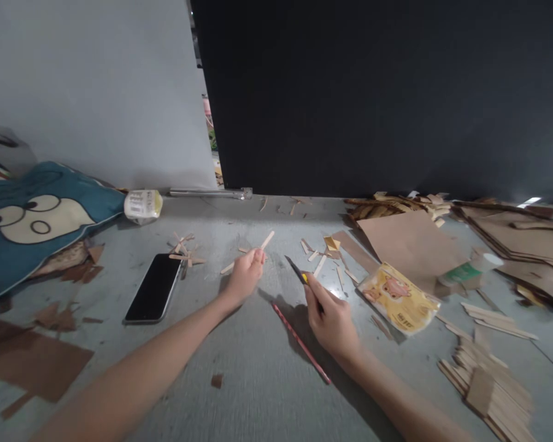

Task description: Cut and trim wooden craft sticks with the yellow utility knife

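Note:
In the middle of the table, my left hand (246,274) is closed on a thin wooden craft stick (268,239), whose end sticks out past the fingers. Another stick piece (227,268) lies just left of that hand. My right hand (330,316) is wrapped round a utility knife (297,270), its dark blade out and angled up to the left, apart from the stick. Beneath and between the hands lies a red patterned pencil (301,344). Cut stick pieces (320,265) are scattered beyond the knife, and a small bundle of crossed sticks (187,253) sits to the left.
A phone (154,288) lies left of my left hand. A yellow packet (399,299), brown cardboard (408,245), a glue bottle (470,270) and a stick pile (488,387) are at right. A blue cushion (50,215) and a white packet (142,205) stand at back left; a dark panel (387,92) rises behind.

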Tool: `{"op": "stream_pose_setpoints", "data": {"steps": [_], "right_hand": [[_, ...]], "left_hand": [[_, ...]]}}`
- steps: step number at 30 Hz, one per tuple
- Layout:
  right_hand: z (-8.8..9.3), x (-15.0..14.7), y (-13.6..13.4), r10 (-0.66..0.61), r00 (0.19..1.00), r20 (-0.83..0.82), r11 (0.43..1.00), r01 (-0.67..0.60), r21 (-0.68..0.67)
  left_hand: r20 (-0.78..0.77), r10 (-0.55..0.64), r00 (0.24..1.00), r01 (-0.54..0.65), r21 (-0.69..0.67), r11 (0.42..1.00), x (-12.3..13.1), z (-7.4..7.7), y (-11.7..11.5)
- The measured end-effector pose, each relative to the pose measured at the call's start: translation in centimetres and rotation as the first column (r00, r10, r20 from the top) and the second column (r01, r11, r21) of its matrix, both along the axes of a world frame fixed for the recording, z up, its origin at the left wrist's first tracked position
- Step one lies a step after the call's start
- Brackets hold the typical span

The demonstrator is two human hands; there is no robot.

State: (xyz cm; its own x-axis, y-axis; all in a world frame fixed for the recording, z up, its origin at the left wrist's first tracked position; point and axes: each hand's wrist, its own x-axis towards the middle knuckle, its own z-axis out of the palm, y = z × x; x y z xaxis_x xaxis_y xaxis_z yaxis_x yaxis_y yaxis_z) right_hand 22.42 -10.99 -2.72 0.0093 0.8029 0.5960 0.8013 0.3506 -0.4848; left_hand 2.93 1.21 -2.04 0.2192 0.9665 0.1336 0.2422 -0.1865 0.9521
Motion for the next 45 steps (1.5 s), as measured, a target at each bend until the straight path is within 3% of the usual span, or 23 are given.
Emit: {"op": "stream_pose_setpoints", "data": {"steps": [3,10,17,31,36,45], "right_hand": [[0.0,-0.1,0.1,0.031,1.000,0.003,0.999,-0.031,-0.012],[-0.1,-0.1,0.8,0.037,0.997,0.069,0.998,-0.033,-0.056],[0.1,0.2,1.1,0.050,0.983,0.178,0.993,-0.030,-0.113],[0.4,0.0,1.0,-0.014,0.943,0.331,0.990,0.058,-0.125],[0.8,-0.4,1.0,0.017,0.975,0.224,0.984,0.024,-0.178],[2.8,-1.3,0.8,0.044,0.976,-0.215,0.949,-0.108,-0.297]], "left_hand": [[-0.011,-0.161,0.987,0.161,-0.013,0.987,0.4,0.4,-0.7],[-0.207,-0.333,0.920,0.343,0.013,0.939,0.3,1.6,-1.6],[-0.290,-0.347,0.892,0.372,0.033,0.928,0.2,1.8,-1.4],[-0.452,-0.246,0.857,0.312,0.076,0.947,0.4,1.8,-2.0],[-0.501,-0.208,0.840,0.292,0.093,0.952,0.3,1.4,-1.9],[-0.456,-0.195,0.868,0.264,0.092,0.960,0.5,1.4,-2.0]]}}
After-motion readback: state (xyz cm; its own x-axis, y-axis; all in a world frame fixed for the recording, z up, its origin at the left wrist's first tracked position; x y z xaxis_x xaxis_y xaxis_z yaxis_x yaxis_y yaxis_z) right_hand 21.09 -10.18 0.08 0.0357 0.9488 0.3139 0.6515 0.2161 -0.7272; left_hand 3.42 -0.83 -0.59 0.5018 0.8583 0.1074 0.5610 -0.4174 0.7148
